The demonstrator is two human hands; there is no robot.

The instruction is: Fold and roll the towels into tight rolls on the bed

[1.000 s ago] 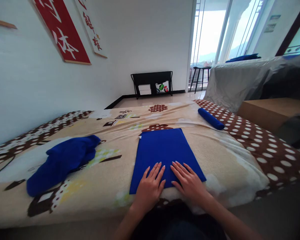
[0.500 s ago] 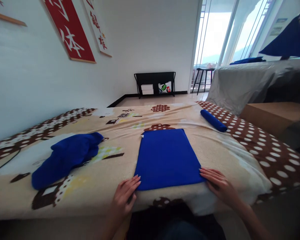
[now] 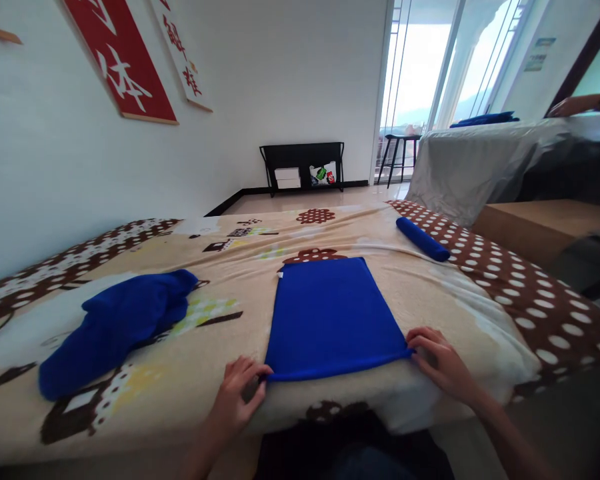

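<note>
blue, soft-looking crumpled cloth (image 3: 120, 327) lies loose at the left on a beige, patterned plush blanket (image 3: 180, 387) with brown polka-dot borders, apart from both hands, perhaps set aside to stay out of the way. next, the left hand (image 3: 240, 390) has thumb and fingertips pinched together on the near left corner of a flat, blue, rectangular cloth (image 3: 333, 320). that cloth lies mid-blanket, close to the front edge, probably so both arms reach it evenly. its near edge looks turned into a slim fold between the hands, likely why each end is gripped: to keep it straight. farther back, a tight, blue, cylindrical cloth roll (image 3: 423, 239) rests beside the polka-dot border. the right hand (image 3: 437, 360) has thumb and fingers clamped on the near right corner, mirroring the left.
</note>
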